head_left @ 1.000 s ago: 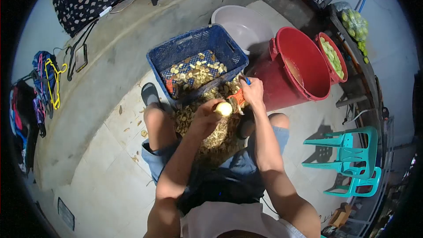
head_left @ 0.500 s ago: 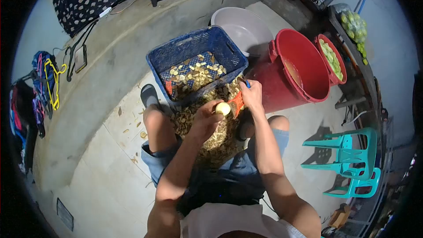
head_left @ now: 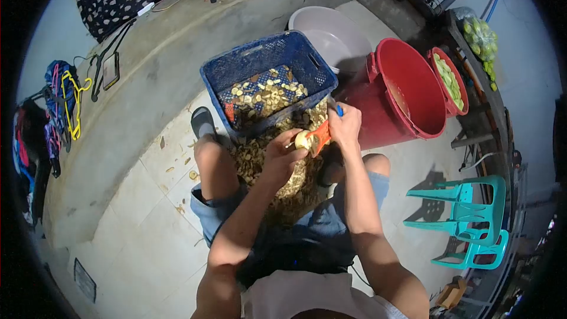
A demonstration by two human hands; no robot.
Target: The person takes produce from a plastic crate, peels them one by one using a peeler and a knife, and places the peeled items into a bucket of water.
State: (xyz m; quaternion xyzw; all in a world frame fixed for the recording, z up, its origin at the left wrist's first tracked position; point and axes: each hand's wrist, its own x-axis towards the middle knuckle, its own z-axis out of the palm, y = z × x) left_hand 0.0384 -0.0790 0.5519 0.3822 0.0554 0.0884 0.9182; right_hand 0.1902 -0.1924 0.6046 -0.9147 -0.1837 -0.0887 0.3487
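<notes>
My left hand [head_left: 282, 156] is closed around a pale yellow, peeled-looking piece of produce [head_left: 302, 140], rounded at its visible end. Closed on an orange peeler [head_left: 321, 136], my right hand [head_left: 346, 125] keeps the flat orange part against or very close to that piece. A blue part and a dark end stick out above my right fist; whether they belong to the same tool I cannot tell. Below both hands lies a heap of peelings and scraps [head_left: 301, 186] between my legs. A blue plastic crate [head_left: 269, 50] holding round pale slices [head_left: 269, 95] stands just beyond.
A large red bucket [head_left: 378, 121] stands right of the crate, with a pale basin [head_left: 322, 22] behind it. Farther right are a red container of pale green pieces [head_left: 449, 80] and a bag of green produce [head_left: 479, 38]. Teal chairs [head_left: 472, 201] lie at right.
The produce in my left hand has turned, and the orange tool now sits against or nearer to it. My right hand has shifted slightly right; the whole view has moved a little.
</notes>
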